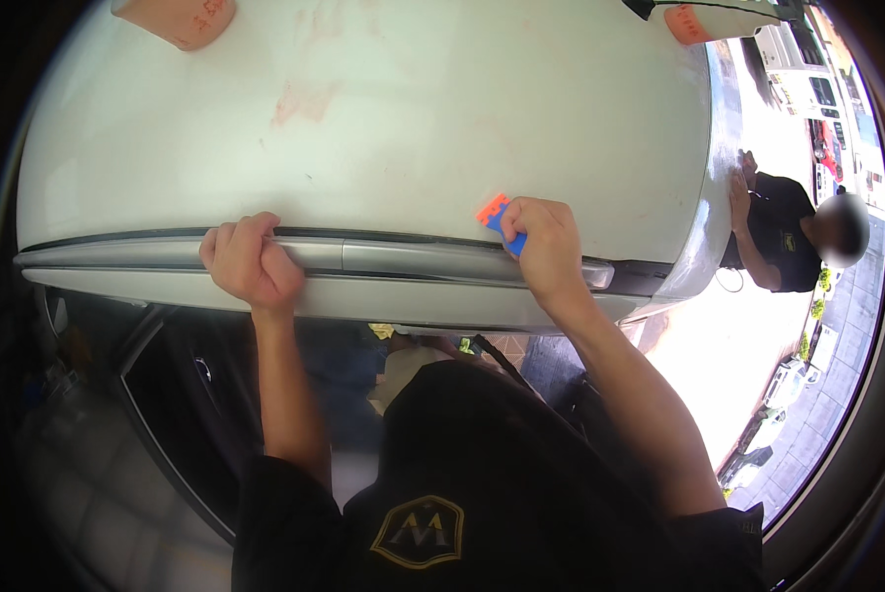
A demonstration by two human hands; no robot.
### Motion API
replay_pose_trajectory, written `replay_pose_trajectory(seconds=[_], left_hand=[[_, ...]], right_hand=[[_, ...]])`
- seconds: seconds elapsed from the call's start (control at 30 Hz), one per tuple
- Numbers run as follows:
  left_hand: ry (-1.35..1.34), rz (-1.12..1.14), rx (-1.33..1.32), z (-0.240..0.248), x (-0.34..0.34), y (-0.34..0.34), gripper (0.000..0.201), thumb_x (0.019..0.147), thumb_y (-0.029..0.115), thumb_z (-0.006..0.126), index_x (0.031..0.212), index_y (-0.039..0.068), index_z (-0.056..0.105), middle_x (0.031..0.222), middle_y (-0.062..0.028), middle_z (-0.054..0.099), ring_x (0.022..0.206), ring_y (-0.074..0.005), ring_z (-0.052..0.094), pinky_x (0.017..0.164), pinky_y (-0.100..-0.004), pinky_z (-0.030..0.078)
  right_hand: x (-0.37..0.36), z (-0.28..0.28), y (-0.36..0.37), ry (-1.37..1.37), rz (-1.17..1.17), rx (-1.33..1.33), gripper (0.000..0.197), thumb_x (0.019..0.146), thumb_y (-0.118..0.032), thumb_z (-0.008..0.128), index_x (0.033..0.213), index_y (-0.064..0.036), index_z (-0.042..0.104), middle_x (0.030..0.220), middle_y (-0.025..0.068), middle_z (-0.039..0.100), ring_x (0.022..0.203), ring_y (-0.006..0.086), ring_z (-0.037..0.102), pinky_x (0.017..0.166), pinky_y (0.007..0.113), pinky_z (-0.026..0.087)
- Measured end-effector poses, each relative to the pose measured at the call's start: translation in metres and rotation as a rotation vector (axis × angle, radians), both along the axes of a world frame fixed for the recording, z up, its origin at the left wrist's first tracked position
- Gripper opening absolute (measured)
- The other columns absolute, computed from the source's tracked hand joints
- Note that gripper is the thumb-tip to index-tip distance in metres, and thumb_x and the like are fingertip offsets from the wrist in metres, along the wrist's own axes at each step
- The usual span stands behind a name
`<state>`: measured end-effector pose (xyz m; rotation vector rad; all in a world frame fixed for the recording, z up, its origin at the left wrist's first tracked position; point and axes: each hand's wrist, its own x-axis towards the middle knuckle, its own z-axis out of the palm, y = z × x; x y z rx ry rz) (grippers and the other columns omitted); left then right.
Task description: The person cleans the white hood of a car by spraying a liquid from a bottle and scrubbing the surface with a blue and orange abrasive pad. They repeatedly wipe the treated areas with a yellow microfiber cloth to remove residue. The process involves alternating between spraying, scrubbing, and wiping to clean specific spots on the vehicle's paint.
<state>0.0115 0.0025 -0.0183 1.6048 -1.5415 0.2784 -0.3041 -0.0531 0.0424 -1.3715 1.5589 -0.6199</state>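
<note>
My left hand (253,261) is closed around the silver roof rail (403,257) along the near edge of a white car roof (413,128). To its right, my right hand (551,247) pinches a small scraper (497,214) with a blue holder and an orange, notched end. The orange end points up and left over the roof, just beyond the dark strip beside the rail. My fingers hide part of the blue holder, and I cannot tell whether the scraper touches the paint. Faint reddish smudges (304,102) mark the roof farther off.
An orange-pink container (181,22) stands at the roof's far left; another, orange and whitish (689,25), is at the far right. Beyond the windshield side, a co-worker (783,232) in black touches the car's edge. A dark car door (186,395) hangs open below my left arm.
</note>
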Motion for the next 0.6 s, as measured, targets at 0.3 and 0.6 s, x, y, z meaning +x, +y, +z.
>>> replay_pose_trajectory(seconds=[0.3, 0.6], left_hand=[[-0.004, -0.015, -0.034, -0.002, 0.001, -0.004, 0.021, 0.069, 0.004, 0.052, 0.079, 0.007, 0.070, 0.065, -0.0026, 0.062, 0.060, -0.0211, 0.052, 0.077, -0.0350, 0.039], [-0.074, -0.024, 0.003, -0.002, 0.001, 0.000, 0.021, 0.074, 0.006, 0.048, 0.078, 0.004, 0.069, 0.065, -0.0042, 0.060, 0.061, -0.0216, 0.053, 0.078, -0.0342, 0.040]], right_hand=[[-0.021, 0.008, -0.006, -0.068, 0.049, 0.175, 0.017, 0.092, -0.013, 0.049, 0.082, -0.0017, 0.058, 0.067, 0.0073, 0.057, 0.056, 0.0139, 0.050, 0.052, 0.031, 0.039], [-0.096, 0.073, -0.046, 0.289, 0.255, 0.042, 0.045, 0.095, -0.004, 0.062, 0.138, -0.0062, 0.049, 0.076, 0.0112, 0.067, 0.066, 0.0166, 0.063, 0.063, 0.034, 0.049]])
